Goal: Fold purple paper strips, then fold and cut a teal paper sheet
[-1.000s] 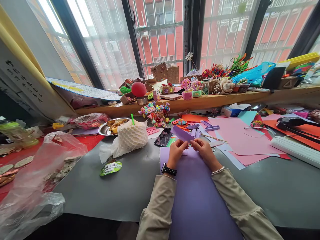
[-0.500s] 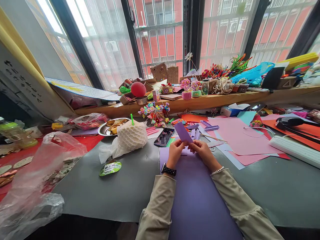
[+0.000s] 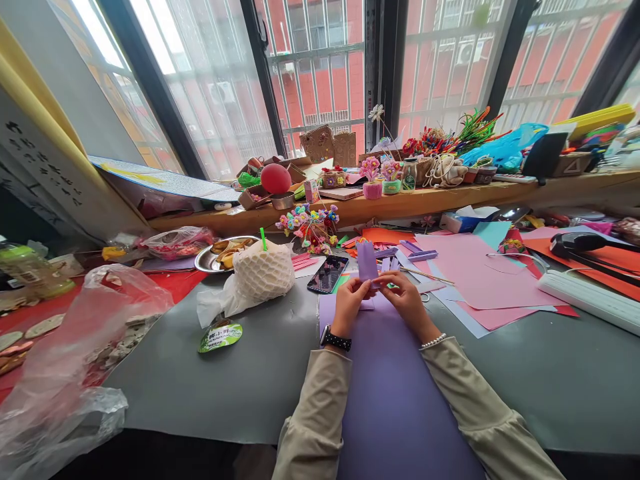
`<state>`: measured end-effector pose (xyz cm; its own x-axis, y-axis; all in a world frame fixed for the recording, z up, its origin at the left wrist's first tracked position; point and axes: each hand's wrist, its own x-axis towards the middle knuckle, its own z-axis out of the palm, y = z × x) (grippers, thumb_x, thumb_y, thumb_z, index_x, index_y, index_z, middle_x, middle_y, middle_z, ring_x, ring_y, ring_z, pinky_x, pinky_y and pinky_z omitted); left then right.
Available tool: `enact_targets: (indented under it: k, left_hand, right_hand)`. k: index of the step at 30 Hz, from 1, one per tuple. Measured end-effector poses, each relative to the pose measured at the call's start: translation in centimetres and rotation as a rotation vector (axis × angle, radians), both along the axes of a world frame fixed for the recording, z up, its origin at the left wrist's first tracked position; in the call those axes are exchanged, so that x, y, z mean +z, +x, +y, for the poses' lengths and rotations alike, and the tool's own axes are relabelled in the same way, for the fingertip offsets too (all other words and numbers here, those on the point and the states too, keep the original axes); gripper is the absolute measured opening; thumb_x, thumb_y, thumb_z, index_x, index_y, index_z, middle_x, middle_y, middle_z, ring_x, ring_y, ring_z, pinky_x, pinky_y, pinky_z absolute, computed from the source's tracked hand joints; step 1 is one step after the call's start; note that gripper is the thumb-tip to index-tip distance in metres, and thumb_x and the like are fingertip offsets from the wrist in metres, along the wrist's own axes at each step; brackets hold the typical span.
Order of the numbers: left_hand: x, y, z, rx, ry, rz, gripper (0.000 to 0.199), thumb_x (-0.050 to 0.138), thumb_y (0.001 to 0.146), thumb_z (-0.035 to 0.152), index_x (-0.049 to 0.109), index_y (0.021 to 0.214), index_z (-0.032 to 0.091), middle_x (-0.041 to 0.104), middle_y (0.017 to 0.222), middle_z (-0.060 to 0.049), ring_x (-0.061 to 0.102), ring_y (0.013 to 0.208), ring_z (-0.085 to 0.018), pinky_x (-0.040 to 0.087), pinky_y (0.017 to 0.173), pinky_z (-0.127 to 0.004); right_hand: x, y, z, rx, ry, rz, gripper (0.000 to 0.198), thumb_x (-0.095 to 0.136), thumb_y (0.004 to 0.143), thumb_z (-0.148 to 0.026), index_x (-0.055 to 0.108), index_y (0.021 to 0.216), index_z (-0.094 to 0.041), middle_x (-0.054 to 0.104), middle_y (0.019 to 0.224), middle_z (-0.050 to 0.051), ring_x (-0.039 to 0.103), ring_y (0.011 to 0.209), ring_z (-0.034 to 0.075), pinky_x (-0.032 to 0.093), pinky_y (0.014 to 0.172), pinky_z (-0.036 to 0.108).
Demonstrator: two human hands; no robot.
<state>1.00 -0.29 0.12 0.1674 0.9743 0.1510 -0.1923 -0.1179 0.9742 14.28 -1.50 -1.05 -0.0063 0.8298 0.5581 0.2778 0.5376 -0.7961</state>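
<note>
Between my two hands a small strip of purple paper (image 3: 367, 261) stands upright, its lower end pinched in my fingers. My left hand (image 3: 351, 300), with a black watch at the wrist, grips its lower left edge. At the lower right edge, my right hand (image 3: 401, 299) has its thumb and fingertips closed on the strip. Beneath both hands lies a large purple sheet (image 3: 395, 400). Several folded purple paper pieces (image 3: 423, 255) lie just beyond, and a black phone (image 3: 328, 274) rests to the left of the strip.
Left of me stand a net-wrapped drink (image 3: 265, 270) with a green straw and a metal plate (image 3: 204, 261) of food. Pink paper sheets (image 3: 475, 270) spread to the right, beside a white power strip (image 3: 590, 300). Crochet flowers (image 3: 310, 223) sit before the crowded sill.
The purple strip has turned from leaning left to standing nearly upright. My right fingers have shifted slightly along its lower edge; both hands stay in about the same place.
</note>
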Motion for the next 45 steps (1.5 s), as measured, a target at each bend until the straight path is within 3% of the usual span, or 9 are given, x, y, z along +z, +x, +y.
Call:
enact_targets:
  k: [21,27,37,45]
  left_hand:
    - [-0.06,0.02,0.1,0.126,0.024,0.015,0.021,0.063,0.06,0.033,0.06,0.061,0.012,0.057,0.051,0.0,0.055,0.048,-0.01,0.043,0.05,-0.02]
    - [0.2,-0.01,-0.09,0.069,-0.021,0.036,0.022,0.062,0.061,0.035,0.061,0.063,0.013,0.06,0.056,-0.002,0.057,0.054,-0.011,0.044,0.054,-0.021]
    - [0.23,-0.11,-0.22,-0.062,-0.031,0.066,0.028,0.064,0.059,0.039,0.063,0.067,0.013,0.063,0.059,-0.004,0.059,0.058,-0.013,0.045,0.058,-0.024]
    - [0.31,-0.07,-0.28,-0.104,-0.031,0.079,0.027,0.064,0.059,0.038,0.062,0.066,0.013,0.063,0.06,-0.004,0.059,0.058,-0.013,0.045,0.058,-0.023]
  right_hand:
    - [0.3,0.17,-0.17,0.064,0.058,-0.08,0.016,0.053,0.073,-0.031,0.065,0.081,-0.023,0.059,0.078,0.003,0.054,0.074,0.015,0.044,0.067,0.028]
    - [0.24,0.31,-0.01,0.017,0.026,-0.037,0.017,0.055,0.071,-0.033,0.064,0.074,-0.019,0.058,0.076,0.004,0.053,0.074,0.015,0.043,0.063,0.027]
    - [0.19,0.44,0.07,-0.025,-0.156,0.094,0.027,0.056,0.067,-0.042,0.06,0.074,-0.016,0.06,0.071,0.004,0.052,0.06,0.013,0.042,0.052,0.025]
    - [-0.14,0.34,0.4,-0.005,-0.176,0.186,0.037,0.059,0.063,-0.042,0.053,0.089,-0.016,0.057,0.078,0.004,0.053,0.067,0.014,0.044,0.054,0.025]
